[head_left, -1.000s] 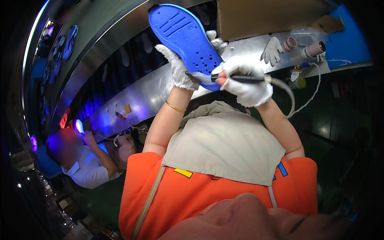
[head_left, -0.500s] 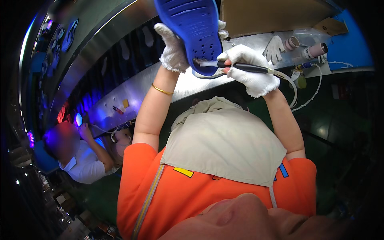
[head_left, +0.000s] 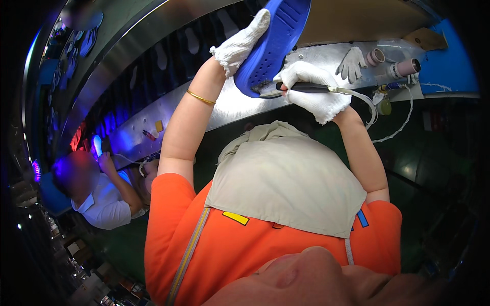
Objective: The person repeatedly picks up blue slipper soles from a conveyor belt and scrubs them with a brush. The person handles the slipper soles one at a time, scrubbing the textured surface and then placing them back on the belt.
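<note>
A blue shoe sole (head_left: 278, 43) with small holes near its lower end is held tilted above the bench. My left hand (head_left: 242, 46), in a white glove, grips its left side; the fingers behind the sole are hidden. My right hand (head_left: 317, 99), gloved with some bare fingertips showing, is closed round a black-handled brush (head_left: 309, 87). A pale flexible tube (head_left: 368, 99) runs from the handle's end. The brush's tip meets the lower end of the sole, inside its rim.
On the metal bench (head_left: 227, 112) lie a spare glove (head_left: 351, 65), two pinkish cups (head_left: 406, 67) and a yellow block (head_left: 158, 126). Soles rest on the dark conveyor (head_left: 191, 41) beyond. A co-worker (head_left: 109, 196) sits at the left. A cardboard sheet (head_left: 357, 20) stands at the back.
My left hand has tilted the sole, its upper end swinging right. The brush has moved slightly left and down, staying at the sole's lower end.
</note>
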### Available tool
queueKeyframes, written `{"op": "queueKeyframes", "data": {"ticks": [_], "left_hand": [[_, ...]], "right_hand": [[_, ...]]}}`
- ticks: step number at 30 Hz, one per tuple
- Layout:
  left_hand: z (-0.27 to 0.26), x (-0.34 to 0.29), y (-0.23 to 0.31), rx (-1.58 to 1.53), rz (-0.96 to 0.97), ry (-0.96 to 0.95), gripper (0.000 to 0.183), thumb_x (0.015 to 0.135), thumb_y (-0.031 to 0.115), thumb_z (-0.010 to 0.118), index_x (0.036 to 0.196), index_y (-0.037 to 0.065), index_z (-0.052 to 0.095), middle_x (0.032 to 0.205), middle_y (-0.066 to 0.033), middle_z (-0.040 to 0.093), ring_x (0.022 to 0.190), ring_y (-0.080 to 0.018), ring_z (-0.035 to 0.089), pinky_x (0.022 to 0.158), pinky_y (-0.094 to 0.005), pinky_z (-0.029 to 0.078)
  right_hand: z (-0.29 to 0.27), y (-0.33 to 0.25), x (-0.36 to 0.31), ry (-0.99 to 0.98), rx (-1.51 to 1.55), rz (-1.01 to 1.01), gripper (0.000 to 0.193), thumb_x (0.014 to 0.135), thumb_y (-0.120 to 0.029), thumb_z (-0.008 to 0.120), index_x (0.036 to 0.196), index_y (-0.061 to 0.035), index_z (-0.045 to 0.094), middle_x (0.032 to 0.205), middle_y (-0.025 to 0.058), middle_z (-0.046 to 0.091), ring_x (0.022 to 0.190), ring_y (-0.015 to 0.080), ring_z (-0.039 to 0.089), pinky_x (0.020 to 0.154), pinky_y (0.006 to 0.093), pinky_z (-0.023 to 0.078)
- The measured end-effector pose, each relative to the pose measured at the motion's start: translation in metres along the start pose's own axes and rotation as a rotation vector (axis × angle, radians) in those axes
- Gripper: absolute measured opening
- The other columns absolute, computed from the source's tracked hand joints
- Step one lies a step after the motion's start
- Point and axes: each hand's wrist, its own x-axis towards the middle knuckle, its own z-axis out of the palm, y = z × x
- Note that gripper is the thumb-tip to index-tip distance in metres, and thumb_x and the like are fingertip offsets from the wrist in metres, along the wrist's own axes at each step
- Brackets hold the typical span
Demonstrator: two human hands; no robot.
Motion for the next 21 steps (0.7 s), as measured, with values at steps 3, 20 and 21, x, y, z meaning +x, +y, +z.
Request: {"op": "queueKeyframes", "data": {"ticks": [3, 20, 21], "left_hand": [[0.007, -0.004, 0.001, 0.085, -0.036, 0.074, 0.080, 0.079, 0.073, 0.043, 0.125, 0.008, 0.052, 0.103, -0.0149, 0.064, 0.081, -0.0198, 0.066, 0.069, -0.0315, 0.057], [0.017, -0.017, 0.020, -0.195, -0.032, -0.051, 0.076, 0.083, 0.069, 0.041, 0.122, 0.005, 0.054, 0.097, -0.0148, 0.064, 0.074, -0.0207, 0.066, 0.063, -0.0298, 0.058], [0.013, -0.020, 0.020, -0.232, -0.016, -0.093, 0.076, 0.083, 0.069, 0.041, 0.122, 0.004, 0.053, 0.097, -0.0151, 0.064, 0.076, -0.0210, 0.066, 0.064, -0.0305, 0.058]], "right_hand": [[-0.008, 0.001, 0.003, -0.098, 0.067, 0.071, 0.008, 0.075, 0.000, 0.062, 0.082, -0.0035, 0.061, 0.091, 0.0059, 0.064, 0.088, 0.0132, 0.060, 0.082, 0.0283, 0.048], [-0.029, 0.004, 0.008, -0.001, 0.004, -0.006, 0.009, 0.073, -0.001, 0.062, 0.081, -0.0046, 0.059, 0.082, 0.0027, 0.059, 0.082, 0.0124, 0.058, 0.078, 0.0251, 0.048], [-0.031, 0.004, 0.007, -0.049, -0.004, -0.001, 0.008, 0.073, -0.001, 0.061, 0.080, -0.0045, 0.058, 0.081, 0.0031, 0.059, 0.082, 0.0126, 0.058, 0.078, 0.0253, 0.048]]}}
